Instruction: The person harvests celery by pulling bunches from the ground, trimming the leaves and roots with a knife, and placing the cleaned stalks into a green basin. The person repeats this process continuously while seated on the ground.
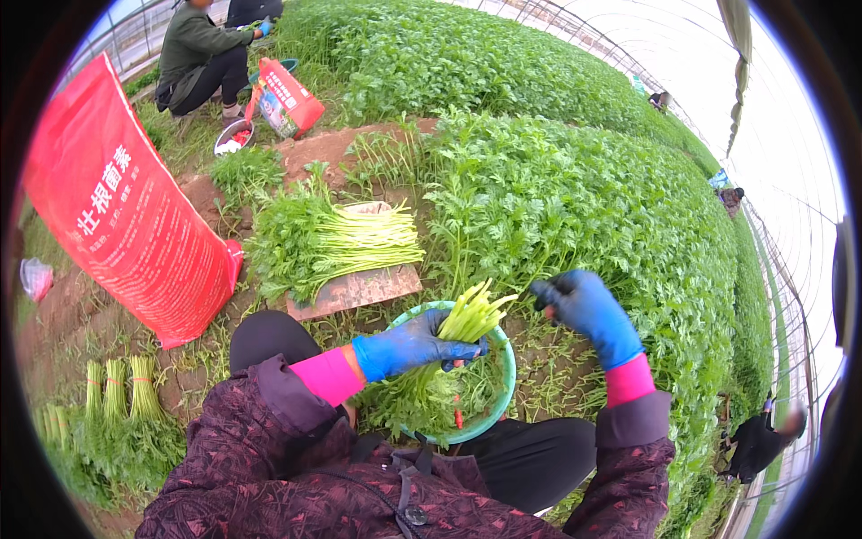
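My left hand (427,343), in a blue glove, is closed round a bunch of green leafy stalks (471,313), cut ends up and to the right, leaves hanging down. Below it sits a round green plastic basin (510,377) with loose greens and a small red-handled tool (458,412) in it. To the right, over the edge of the growing crop, is my right hand (572,303), also blue-gloved, fingers curled together; whether it holds anything cannot be told. Beyond the basin a pile of trimmed stalks (367,239) lies on a wooden board (357,291).
A tall red printed sack (135,215) stands at left, tied bundles (116,397) below it. Dense leafy crop (572,188) fills the right. Farther off are a crouching person (202,57), a red bag (286,98), a metal bowl (234,137) and another person (757,445) at lower right.
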Demonstrator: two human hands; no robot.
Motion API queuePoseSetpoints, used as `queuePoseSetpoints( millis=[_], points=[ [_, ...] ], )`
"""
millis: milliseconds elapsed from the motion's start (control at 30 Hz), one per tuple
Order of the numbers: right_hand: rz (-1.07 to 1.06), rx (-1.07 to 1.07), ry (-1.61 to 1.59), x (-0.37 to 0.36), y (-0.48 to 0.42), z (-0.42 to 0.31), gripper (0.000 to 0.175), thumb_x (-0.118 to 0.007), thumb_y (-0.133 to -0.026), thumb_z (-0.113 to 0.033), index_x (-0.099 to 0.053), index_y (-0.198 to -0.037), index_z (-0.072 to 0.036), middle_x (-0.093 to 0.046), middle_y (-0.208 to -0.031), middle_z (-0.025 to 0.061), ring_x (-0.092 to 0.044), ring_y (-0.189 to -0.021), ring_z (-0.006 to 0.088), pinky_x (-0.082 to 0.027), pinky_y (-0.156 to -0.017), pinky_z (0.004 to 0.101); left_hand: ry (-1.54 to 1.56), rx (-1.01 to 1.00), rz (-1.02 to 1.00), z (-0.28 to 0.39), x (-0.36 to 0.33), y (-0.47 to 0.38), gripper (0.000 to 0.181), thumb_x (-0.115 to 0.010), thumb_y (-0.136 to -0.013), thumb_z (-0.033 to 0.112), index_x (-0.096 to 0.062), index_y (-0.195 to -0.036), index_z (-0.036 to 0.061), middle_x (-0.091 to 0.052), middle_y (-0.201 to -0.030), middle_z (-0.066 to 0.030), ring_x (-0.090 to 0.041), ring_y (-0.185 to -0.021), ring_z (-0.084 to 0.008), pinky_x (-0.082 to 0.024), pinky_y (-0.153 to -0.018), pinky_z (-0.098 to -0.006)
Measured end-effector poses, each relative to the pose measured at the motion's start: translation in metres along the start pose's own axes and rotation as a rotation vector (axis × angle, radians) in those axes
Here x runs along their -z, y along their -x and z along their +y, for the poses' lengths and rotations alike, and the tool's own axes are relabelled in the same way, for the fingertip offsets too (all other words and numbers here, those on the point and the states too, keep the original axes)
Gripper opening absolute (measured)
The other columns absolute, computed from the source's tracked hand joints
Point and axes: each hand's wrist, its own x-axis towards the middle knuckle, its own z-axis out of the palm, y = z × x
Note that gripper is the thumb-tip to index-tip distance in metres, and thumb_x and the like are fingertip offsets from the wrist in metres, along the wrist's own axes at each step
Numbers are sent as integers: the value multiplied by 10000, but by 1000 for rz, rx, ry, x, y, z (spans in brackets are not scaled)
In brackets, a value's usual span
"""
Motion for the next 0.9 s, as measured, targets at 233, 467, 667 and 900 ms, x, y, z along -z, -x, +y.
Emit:
queuePoseSetpoints(
  millis=[233, 467, 667, 900],
  points=[
    [30, 450, -761, -24, -2, 17, 378, -624, -929, -259, -602, -1190, 13, -665, -1074, 76, -601, -932, 129, -498, -824, 282, 128, 37, -2, -6, -6, -5, 371, -678, -872, 122, -545, -1212, 53, -639, -1043, -41, -587, -758, -81, -498, -645, -239],
    [41, 212, -847, -53, 18, 4, 168, -696, -850, -109, -690, -945, 30, -695, -855, 53, -608, -714, 97, -490, -635, 247, 62, -10, -19, -9, -7, -6, 312, -672, -876, 102, -575, -1167, 50, -634, -1013, -28, -583, -755, -81, -502, -659, -242],
    [273, 545, -305, -46, 16, 5, 179, -696, -828, -141, -687, -906, 20, -676, -803, 150, -643, -667, 208, -500, -619, 308, -31, 71, 0, -11, -4, -7, 330, -664, -878, 69, -558, -1190, 56, -640, -1039, -38, -598, -785, -93, -519, -689, -260],
    [3, 456, -293, -36, 12, 0, 193, -711, -777, -174, -698, -851, 3, -657, -711, 167, -639, -614, 219, -499, -593, 339, -50, 43, -64, -7, -4, -2, 383, -674, -859, 26, -530, -1213, 60, -645, -1067, -65, -621, -817, -115, -540, -725, -286]
  ],
)
